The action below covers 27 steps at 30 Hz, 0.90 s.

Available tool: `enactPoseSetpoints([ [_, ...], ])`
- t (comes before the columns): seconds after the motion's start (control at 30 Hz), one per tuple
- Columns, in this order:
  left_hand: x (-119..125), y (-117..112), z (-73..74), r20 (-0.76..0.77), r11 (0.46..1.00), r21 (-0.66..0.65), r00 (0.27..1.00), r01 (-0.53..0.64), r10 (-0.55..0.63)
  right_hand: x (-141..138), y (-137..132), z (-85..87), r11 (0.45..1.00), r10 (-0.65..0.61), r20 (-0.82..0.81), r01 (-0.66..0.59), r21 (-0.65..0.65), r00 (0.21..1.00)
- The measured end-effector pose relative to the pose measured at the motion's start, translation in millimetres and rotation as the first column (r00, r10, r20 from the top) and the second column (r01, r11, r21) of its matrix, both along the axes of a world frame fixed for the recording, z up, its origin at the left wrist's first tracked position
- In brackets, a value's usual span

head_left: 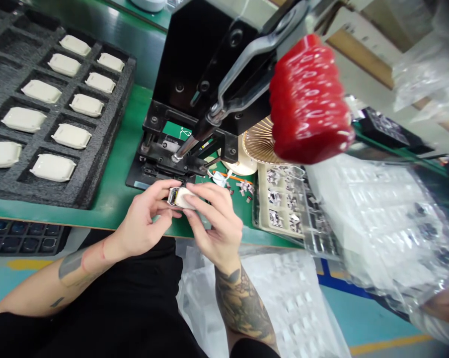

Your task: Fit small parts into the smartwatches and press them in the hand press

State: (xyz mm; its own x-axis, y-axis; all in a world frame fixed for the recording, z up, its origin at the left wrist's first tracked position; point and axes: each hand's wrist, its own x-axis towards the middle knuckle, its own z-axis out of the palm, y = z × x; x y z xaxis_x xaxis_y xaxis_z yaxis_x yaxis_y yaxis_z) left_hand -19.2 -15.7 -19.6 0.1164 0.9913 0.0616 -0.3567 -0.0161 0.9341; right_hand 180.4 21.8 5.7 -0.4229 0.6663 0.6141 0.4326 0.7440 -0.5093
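Note:
Between both hands is a small white device casing [183, 198], with dark and yellowish inner parts showing at its left end. My left hand [150, 214] grips the casing's left side between fingers and thumb. From the right, my right hand [215, 216] pinches the same casing, its fingers lying over the white top. Both hands are just in front of the base of a black hand press [165, 164], near the bench's front edge. The press's lever ends in a large red ribbed grip [310, 102], up and to the right of my hands.
A grey foam tray [86, 171] with several white casings in its pockets lies at left. Right of the press are small loose parts [245, 187], a compartment box [260, 219] of small parts and clear plastic trays [381, 209]. A gold fan-like disc [260, 141] stands behind.

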Motion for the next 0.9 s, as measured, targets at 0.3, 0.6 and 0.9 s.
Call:
enactPoseSetpoints([
  [0.3, 2, 4, -0.4, 0.087, 0.997, -0.031, 0.993, -0.074, 0.077, -5, -7, -16.0, 0.954, -0.091, -0.202, 0.027, -0.3, 0.975],
  [0.6, -4, 1, 0.8, -0.094, 0.998, 0.043, 0.994, -0.05, 0.054, -9, -8, -13.2, 0.938, -0.105, -0.268, 0.005, -0.347, 0.958],
  [0.9, -1, -5, 2.2, -0.217, 0.974, 0.126, 0.953, -0.19, 0.214, -4, -4, 7.2, 0.975, -0.065, -0.068, 0.049, -0.218, 0.996],
])
